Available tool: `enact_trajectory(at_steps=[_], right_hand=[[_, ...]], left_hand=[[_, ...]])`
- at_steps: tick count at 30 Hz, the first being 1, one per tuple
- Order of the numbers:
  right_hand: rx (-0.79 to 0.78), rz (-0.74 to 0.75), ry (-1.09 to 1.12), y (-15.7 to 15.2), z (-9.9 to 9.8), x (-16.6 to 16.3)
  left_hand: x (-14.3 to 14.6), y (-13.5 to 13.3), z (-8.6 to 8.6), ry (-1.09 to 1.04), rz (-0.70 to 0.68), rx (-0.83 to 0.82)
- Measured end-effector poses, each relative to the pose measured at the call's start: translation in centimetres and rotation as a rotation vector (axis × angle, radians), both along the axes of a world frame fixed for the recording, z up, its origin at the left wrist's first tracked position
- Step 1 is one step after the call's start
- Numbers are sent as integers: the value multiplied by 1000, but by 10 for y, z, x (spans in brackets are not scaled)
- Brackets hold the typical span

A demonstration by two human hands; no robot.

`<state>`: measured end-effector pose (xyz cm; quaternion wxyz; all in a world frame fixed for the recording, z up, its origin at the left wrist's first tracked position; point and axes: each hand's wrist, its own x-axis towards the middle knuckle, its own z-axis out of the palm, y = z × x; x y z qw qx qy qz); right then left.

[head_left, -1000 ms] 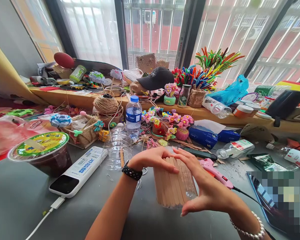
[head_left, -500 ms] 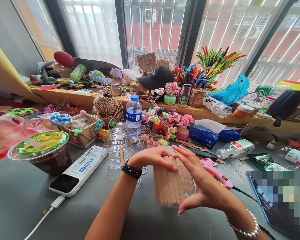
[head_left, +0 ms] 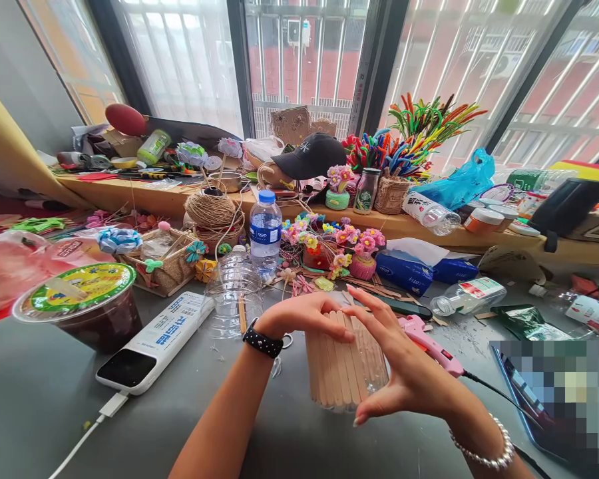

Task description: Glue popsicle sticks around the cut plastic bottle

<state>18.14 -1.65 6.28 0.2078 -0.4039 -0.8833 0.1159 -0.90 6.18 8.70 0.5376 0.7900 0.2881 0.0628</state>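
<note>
A clear plastic cup clad in upright wooden craft sticks [head_left: 340,369] stands on the grey table. My left hand [head_left: 305,317] curls over its top left edge, fingertips pressing the sticks. My right hand [head_left: 404,371] cups its right side, thumb low at the base and fingers stretched along the top. Both hands hold the stick-covered cup between them. A black band sits on my left wrist and a bead bracelet on my right.
A pink glue gun [head_left: 432,346] with its cord lies just right of my hands. A cut clear bottle [head_left: 233,293], a water bottle [head_left: 265,229], a white power bank [head_left: 156,340] and a lidded tub [head_left: 82,303] stand to the left. Craft flowers and clutter crowd the back ledge [head_left: 130,193].
My right hand has slid slightly lower and closer around the cup's side, its thumb moving inward. The cup and my left hand have hardly moved.
</note>
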Motion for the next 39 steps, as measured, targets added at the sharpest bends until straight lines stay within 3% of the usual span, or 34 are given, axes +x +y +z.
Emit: enact_trajectory(at_steps=[10,26,39], right_hand=[[-11,-10,2,0,1,-1],[3,0,25,-1,5,-4],[26,17,4,-3,8,-2]], left_hand=[[-1,1,-2,-6,-3,-60],[-3,3,-3,41,-52,37],[-4,0,0,29,-40,-3]])
